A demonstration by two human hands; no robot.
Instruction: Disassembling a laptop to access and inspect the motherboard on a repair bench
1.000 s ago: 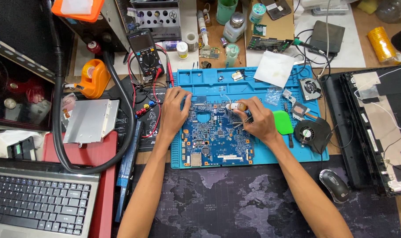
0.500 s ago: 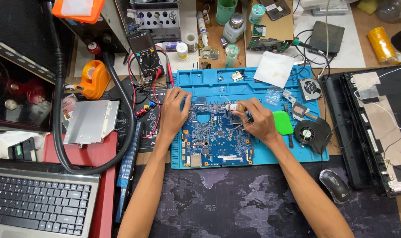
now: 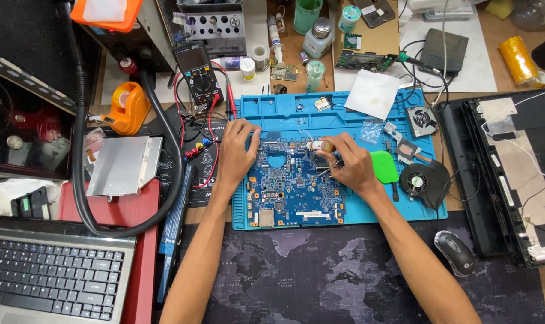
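Note:
A blue circuit board (image 3: 290, 192) lies flat on a blue repair mat (image 3: 296, 114). My left hand (image 3: 235, 155) rests on the board's upper left edge, fingers spread and pressing down. Over the board's upper right part, my right hand (image 3: 349, 163) is closed around a small pale tube-shaped tool (image 3: 315, 145), with thin metal tweezers (image 3: 326, 170) also held under the fingers. Which spot the tips touch is too small to tell.
Right of the mat lie a green pry pick (image 3: 383, 166), a black fan (image 3: 423, 178), a mouse (image 3: 456, 253) and an opened laptop shell (image 3: 512, 168). To the left are a multimeter (image 3: 196, 72), a metal drive (image 3: 124, 165), a black hose (image 3: 164, 138) and a laptop keyboard (image 3: 50, 276).
Both hands stay on the board. The right hand has only shifted its fingers slightly around the small tool.

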